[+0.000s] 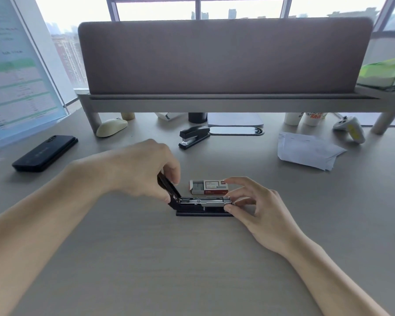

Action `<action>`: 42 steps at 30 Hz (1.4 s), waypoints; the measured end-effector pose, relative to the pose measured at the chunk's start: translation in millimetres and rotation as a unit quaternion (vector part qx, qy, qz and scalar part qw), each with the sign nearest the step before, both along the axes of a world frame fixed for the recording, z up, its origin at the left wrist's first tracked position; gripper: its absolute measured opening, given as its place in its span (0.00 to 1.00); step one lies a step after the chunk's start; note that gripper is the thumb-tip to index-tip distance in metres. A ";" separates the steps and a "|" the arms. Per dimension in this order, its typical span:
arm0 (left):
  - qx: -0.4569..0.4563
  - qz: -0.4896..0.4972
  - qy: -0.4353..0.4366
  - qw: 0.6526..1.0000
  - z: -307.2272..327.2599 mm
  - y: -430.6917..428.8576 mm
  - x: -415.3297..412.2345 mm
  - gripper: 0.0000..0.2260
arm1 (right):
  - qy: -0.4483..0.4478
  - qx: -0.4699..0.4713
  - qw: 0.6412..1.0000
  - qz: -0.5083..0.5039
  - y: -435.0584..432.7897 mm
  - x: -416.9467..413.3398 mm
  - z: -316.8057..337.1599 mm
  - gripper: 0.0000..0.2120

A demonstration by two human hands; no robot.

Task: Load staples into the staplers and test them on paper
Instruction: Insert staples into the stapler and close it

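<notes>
open stapler (pixel 203 205) mid-desk (pixel 169 258), lid swung back, metal magazine bared, its fill unclear | staple box (pixel 212 187) just behind it, left end open, staple strips (pixel 198 185) inside | left hand (pixel 141 169) curled round the raised lid | right hand (pixel 255 201) pinching the magazine's front end | closed stapler (pixel 194 136) and paper (pixel 308 151) toward the far edge

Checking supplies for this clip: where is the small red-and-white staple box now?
Head view: the small red-and-white staple box lies on the grey desk, just behind the opened black stapler, by the right hand.

hazy daylight is coming through the windows (pixel 155 9); grey divider panel (pixel 224 55) is standing on a raised shelf (pixel 214 106) over the wood-grain desk (pixel 169 270).
</notes>
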State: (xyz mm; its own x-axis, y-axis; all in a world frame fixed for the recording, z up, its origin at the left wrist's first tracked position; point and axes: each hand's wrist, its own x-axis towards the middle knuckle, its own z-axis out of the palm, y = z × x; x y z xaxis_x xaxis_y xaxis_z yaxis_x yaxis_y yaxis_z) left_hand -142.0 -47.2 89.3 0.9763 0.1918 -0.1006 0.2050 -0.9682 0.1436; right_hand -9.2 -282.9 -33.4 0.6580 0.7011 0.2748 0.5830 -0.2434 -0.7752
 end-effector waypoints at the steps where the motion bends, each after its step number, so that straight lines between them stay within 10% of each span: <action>1: 0.008 -0.009 -0.016 1.000 5.4 -3.3 3.4 0.13 | 0.000 0.001 1.000 -0.001 0.4 0.0 -0.2 0.21; 17: -0.093 -0.079 -0.025 0.992 -47.2 -51.7 45.5 0.06 | 0.020 0.007 1.000 0.009 -1.1 -0.5 1.4 0.24; 21: -0.163 -0.018 -0.084 0.983 -62.7 -62.3 51.0 0.24 | 0.019 0.014 1.000 0.016 -1.6 -1.4 2.8 0.26; 42: -0.064 0.003 -0.156 0.986 -86.0 -81.7 48.7 0.23 | -0.013 0.048 0.999 0.021 -2.9 -0.2 -1.2 0.32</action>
State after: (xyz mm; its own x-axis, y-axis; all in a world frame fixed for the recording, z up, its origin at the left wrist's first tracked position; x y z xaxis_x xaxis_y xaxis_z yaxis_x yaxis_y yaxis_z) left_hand -93.3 -128.9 3.3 0.9624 0.2036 0.1800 0.1378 -0.9365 0.3224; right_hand -9.4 -285.8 -34.6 0.6203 0.6970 0.3598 0.6120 -0.1431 -0.7778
